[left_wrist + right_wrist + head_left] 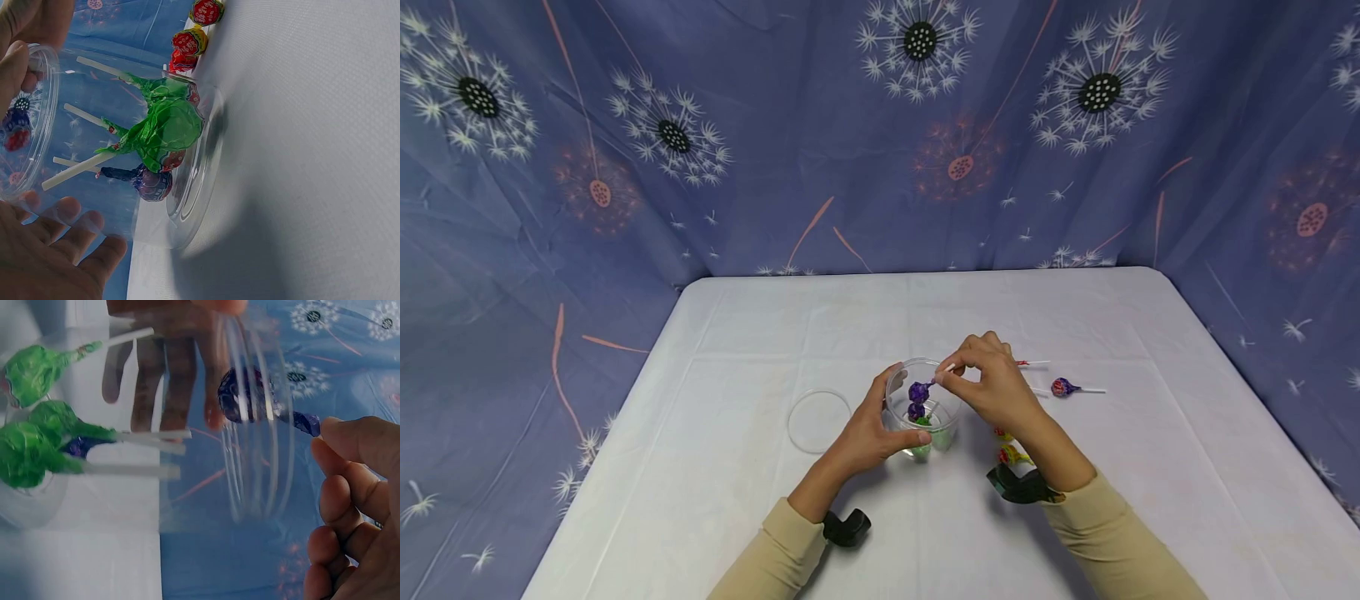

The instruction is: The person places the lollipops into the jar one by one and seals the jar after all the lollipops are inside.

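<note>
My left hand [867, 442] holds a clear plastic jar [949, 417] from the side, its fingers and thumb around the wall. Inside the jar lie several green-wrapped lollipops [172, 125] and a purple one [153, 183], heads at the base and white sticks toward the mouth. At the rim, my right hand [988, 379] pinches another purple lollipop [240, 394] near where its wrapper meets the stick. That lollipop's head is just within the jar's mouth, apart from those at the base.
A clear round lid [788, 421] lies left of the jar on the white-covered table [700, 467]. To the right are a purple-and-red lollipop [1063, 387] and yellow-and-red lollipops [1011, 455], with more sticks partly hidden behind my right hand. A blue dandelion-print curtain [820, 125] hangs behind.
</note>
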`<state>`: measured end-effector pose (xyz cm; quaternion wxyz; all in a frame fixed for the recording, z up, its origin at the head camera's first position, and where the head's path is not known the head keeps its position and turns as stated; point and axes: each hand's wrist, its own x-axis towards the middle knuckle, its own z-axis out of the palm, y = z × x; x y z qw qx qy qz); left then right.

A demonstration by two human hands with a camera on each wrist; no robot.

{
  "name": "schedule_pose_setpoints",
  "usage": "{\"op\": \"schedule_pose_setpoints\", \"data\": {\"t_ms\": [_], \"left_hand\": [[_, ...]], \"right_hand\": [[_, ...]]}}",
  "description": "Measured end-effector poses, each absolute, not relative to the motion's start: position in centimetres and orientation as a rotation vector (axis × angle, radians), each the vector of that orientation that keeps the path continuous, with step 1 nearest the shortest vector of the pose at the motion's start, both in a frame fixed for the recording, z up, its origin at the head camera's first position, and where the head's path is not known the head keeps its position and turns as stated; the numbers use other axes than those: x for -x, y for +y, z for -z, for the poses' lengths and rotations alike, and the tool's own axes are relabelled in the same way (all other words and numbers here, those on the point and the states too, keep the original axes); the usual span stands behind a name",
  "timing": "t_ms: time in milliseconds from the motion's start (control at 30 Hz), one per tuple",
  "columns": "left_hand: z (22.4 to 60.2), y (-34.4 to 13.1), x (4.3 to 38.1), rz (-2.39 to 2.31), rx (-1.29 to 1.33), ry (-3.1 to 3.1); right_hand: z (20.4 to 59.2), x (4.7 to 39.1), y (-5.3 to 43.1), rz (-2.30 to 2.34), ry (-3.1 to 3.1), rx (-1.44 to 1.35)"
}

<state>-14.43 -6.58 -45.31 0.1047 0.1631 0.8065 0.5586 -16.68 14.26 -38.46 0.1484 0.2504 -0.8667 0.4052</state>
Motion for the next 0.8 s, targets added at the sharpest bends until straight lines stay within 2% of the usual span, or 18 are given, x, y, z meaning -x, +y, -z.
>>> {"op": "schedule_pose_setpoints", "data": {"t_ms": [400, 800], "left_hand": [[45.2, -6.5, 14.5, -1.667, -0.480, 2.340], [45.1, -6.7, 14.3, -1.622, -0.454, 2.377]], "right_hand": [[39.1, 16.7, 12.2, -1.118, -2.549, -0.744], [40.1, 16.8, 11.2, -0.850, -2.550, -0.802]]}}
